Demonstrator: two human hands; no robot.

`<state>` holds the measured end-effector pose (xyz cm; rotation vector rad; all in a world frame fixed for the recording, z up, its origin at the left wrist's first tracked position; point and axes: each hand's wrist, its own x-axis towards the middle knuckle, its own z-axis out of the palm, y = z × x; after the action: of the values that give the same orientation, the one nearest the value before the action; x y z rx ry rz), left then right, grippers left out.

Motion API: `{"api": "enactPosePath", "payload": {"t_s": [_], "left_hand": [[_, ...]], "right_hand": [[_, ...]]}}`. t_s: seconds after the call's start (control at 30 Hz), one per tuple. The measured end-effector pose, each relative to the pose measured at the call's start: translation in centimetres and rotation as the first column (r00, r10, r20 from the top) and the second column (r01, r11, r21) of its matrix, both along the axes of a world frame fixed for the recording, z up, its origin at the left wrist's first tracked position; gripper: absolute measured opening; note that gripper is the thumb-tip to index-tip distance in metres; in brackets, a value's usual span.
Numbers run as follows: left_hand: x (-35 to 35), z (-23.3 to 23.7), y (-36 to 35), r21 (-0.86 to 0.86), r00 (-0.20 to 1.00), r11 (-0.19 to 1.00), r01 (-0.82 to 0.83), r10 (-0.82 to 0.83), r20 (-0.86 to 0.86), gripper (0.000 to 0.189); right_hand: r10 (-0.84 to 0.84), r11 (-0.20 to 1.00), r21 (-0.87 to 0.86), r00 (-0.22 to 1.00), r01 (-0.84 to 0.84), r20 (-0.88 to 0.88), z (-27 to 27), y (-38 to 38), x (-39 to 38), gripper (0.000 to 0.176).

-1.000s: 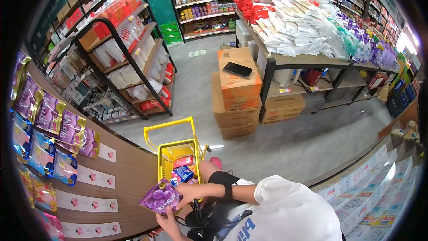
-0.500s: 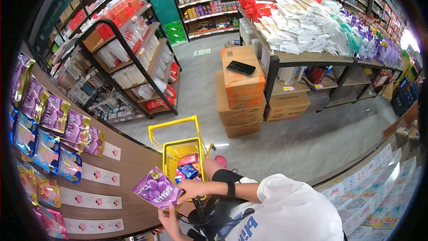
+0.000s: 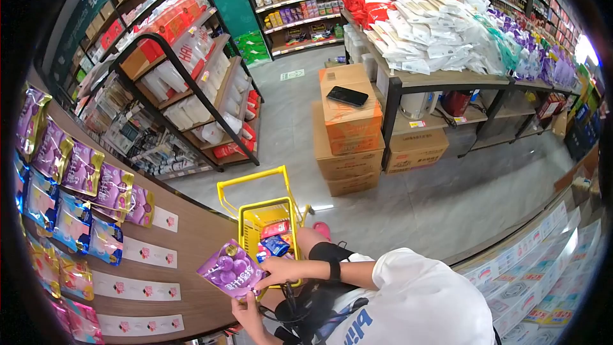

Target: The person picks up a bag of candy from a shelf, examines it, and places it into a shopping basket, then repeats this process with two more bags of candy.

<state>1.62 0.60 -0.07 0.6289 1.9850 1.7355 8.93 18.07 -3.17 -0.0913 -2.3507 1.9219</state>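
A purple snack pouch [image 3: 231,268] with round purple fruit printed on it is held tilted in front of the yellow cart. My right hand [image 3: 280,271], wearing a dark wristband, grips its right edge, fingers closed. From below, my left hand [image 3: 248,313] pinches the pouch's lower corner. Just beyond my right hand stands the yellow shopping basket [image 3: 242,229], carrying several packets, among them a blue packet [image 3: 276,245] and a red packet [image 3: 274,229]. Similar purple pouches [image 3: 83,167] hang on the display at the left.
Blue pouches [image 3: 72,220] hang below the purple ones on the brown display panel [image 3: 198,294]. Stacked cartons [image 3: 348,166] bear a black phone [image 3: 347,96]. A table heaped with white packets [image 3: 434,32] stands behind them. A black-framed shelf rack [image 3: 191,89] is at the upper left.
The whole view has shifted slightly, so things sit a little further right. Both hands keep hold of the purple pouch, with little visible change in their grip.
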Motion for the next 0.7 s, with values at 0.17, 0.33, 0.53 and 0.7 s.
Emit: {"api": "enactPosePath", "payload": {"t_s": [0.17, 0.33, 0.53, 0.7], "left_hand": [[-0.2, -0.7, 0.2, 0.071, 0.999, 0.997, -0.025, 0.026, -0.024, 0.024], [0.4, 1.0, 0.4, -0.01, 0.995, 0.995, -0.096, 0.096, 0.026, 0.023], [-1.1, -1.9, 0.1, 0.008, 0.997, 0.999, -0.053, 0.053, -0.058, 0.026], [-1.1, -2.5, 0.2, -0.04, 0.995, 0.998, -0.058, 0.054, -0.083, 0.026]], "right_hand": [[-0.108, 0.994, 0.01, 0.989, 0.11, -0.101, -2.0, -0.7, -0.8, 0.041], [-0.154, 0.987, -0.058, 0.981, 0.148, -0.115, -2.2, -0.5, -0.7, 0.039], [-0.103, 0.992, -0.082, 0.993, 0.098, -0.051, -1.4, 1.0, -0.1, 0.035], [-0.13, 0.985, -0.122, 0.99, 0.122, -0.059, -2.0, 1.4, 0.1, 0.033]]}}
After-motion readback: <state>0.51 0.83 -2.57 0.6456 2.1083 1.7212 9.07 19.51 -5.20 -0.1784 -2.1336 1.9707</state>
